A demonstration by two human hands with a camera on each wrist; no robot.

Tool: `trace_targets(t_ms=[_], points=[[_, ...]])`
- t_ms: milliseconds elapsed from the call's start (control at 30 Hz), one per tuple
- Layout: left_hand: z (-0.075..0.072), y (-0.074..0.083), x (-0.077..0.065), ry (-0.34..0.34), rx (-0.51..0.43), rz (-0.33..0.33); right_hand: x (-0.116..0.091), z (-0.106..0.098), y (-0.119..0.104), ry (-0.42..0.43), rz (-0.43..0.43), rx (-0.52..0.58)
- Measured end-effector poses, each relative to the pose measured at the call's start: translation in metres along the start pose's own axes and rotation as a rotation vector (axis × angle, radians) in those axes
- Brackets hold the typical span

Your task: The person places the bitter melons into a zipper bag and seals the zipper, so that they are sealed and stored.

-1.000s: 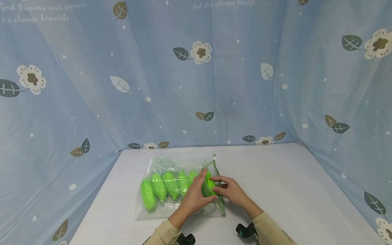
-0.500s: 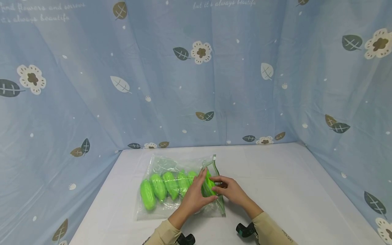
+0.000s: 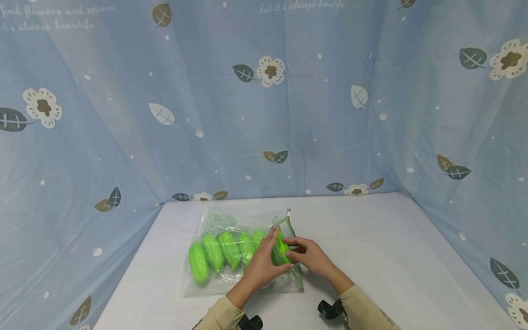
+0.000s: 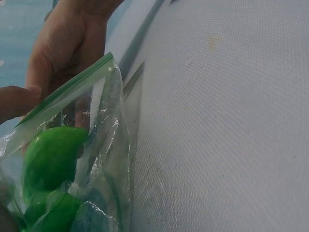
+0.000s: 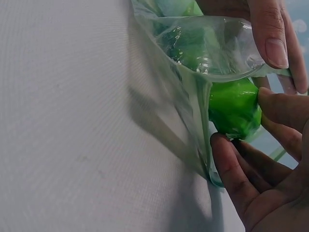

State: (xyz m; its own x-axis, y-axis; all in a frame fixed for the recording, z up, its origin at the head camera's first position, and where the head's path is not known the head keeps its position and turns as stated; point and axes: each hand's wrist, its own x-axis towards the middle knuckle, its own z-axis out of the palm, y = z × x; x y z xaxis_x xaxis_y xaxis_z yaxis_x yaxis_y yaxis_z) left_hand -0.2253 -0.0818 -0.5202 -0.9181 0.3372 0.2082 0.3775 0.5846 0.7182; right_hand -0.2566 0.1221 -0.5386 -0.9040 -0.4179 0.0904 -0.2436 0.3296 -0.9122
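A clear zip bag (image 3: 218, 288) lies flat on the table, its green-edged mouth parted at the right. Several bright green, cucumber-like vegetables (image 3: 200, 263) lie side by side inside. My left hand (image 3: 261, 266) rests at the mouth with thumb and straight fingers spread, touching the film; its thumb (image 5: 274, 41) lies against the rim in the right wrist view. At the opening, my right hand (image 3: 314, 259) holds the end of one green cucumber-like vegetable (image 5: 234, 108) between thumb and fingers. Most of that vegetable is hidden by the film and the left hand.
A white-covered table (image 3: 371, 238) extends around the bag. Blue patterned cloth (image 3: 231, 114) hangs at the back and both sides. Black devices (image 3: 330, 310) sit at both wrists beside the tan sleeves (image 3: 365, 309).
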Motion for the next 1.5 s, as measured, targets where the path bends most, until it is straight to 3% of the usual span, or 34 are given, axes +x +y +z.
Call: trace_targets(t_ms=[867, 1500], points=[[0.001, 0.000, -0.001, -0.010, 0.001, -0.013, -0.005, -0.001, 0.009, -0.004, 0.000, 0.043], [0.000, 0.001, 0.000, -0.056, 0.016, -0.028, -0.007, -0.004, 0.011, 0.033, 0.029, -0.041]])
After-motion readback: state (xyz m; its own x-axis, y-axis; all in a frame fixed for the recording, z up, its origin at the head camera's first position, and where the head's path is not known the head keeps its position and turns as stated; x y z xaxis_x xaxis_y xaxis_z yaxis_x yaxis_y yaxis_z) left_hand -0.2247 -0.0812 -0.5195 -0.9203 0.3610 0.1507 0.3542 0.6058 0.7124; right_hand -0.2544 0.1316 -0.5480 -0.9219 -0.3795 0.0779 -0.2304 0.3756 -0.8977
